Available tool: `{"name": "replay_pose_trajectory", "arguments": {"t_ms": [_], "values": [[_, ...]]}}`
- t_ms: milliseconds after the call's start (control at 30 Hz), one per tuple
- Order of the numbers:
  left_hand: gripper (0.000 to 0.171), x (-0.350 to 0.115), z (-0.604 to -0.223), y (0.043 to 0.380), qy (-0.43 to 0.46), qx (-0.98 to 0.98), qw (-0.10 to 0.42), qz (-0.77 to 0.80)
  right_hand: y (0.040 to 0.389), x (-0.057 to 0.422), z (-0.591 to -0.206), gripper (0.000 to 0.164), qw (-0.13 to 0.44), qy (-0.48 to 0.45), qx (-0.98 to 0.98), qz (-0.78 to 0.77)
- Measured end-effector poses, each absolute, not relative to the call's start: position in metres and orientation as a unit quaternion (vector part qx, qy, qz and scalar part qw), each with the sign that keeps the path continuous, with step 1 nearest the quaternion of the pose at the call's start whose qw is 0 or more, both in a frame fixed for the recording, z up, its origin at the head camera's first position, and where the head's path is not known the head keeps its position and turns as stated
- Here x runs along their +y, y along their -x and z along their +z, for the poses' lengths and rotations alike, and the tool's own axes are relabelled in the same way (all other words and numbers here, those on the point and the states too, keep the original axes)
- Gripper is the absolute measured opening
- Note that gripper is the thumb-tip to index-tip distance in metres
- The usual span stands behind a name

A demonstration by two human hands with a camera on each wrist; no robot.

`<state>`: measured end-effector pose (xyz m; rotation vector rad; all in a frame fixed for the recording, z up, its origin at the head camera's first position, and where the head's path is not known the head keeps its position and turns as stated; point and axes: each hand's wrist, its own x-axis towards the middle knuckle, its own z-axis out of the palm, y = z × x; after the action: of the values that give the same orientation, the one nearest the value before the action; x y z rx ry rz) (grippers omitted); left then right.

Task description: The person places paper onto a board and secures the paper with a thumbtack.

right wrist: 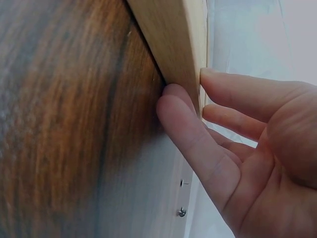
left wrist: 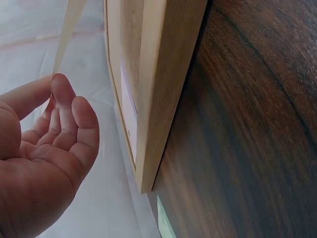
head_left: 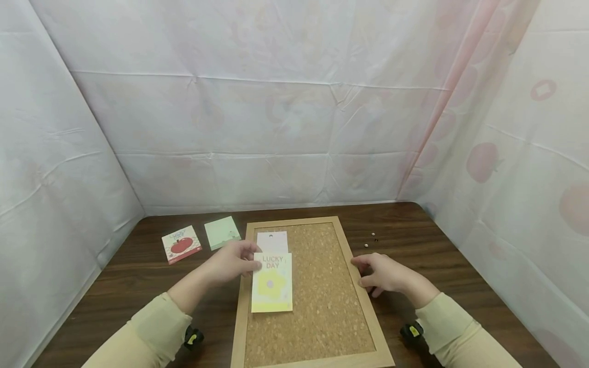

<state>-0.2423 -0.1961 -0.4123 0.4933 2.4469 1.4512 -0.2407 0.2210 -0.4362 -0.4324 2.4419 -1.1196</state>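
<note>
Between thumb and fingers, my left hand [head_left: 235, 263] pinches the left edge of a paper card [head_left: 271, 283] with a yellow flower and the words LUCKY DAY. Seen edge-on in the left wrist view, the card [left wrist: 68, 32] stands away from the cork board's wooden frame [left wrist: 161, 89]. Below it lies the cork board [head_left: 326, 286]. A pale pink card [head_left: 272, 241] lies on its upper left part, its lower portion hidden by the LUCKY DAY card. At the board's right side, my right hand [head_left: 384, 273] holds the frame [right wrist: 171, 39], thumb on top and fingers against the outer side.
Left of the board, a card with a red apple [head_left: 182, 244] and a light green card [head_left: 223, 232] lie on the dark wooden table [head_left: 119, 286]. Several small push pins [head_left: 366, 245] lie right of the board. Pale cloth walls [head_left: 276, 128] surround the table's back and sides.
</note>
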Motion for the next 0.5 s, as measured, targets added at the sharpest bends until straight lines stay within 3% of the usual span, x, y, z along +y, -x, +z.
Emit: {"name": "replay_pose_trajectory", "arguments": {"t_ms": [500], "values": [[0.021,-0.186,-0.425,0.243,-0.155,0.908,0.099,0.376,0.240,0.221,-0.436,0.060,0.207,0.157,0.880,-0.397]]}}
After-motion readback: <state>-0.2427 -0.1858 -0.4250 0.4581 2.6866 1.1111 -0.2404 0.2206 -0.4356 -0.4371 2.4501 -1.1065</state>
